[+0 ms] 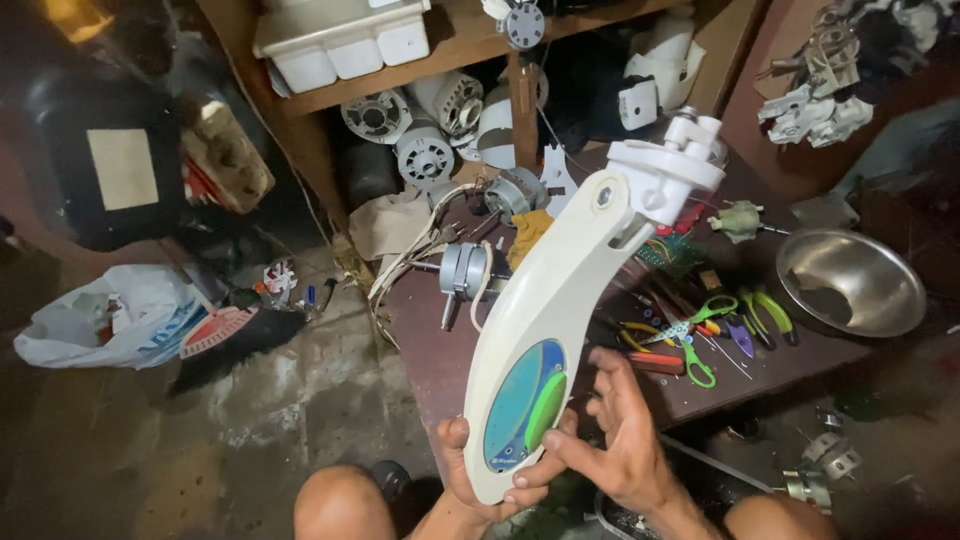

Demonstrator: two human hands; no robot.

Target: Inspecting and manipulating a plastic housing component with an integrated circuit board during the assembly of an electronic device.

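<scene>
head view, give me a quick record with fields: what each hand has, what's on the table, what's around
left hand: left hand grips the base of a curved white plastic fan stand with a blue-green oval panel
right hand: right hand open, fingertips touching the stand's lower edge
table: dark brown wooden table with green-handled scissors, small grey motor, shiny round metal bowl
floor: white plastic bag
</scene>
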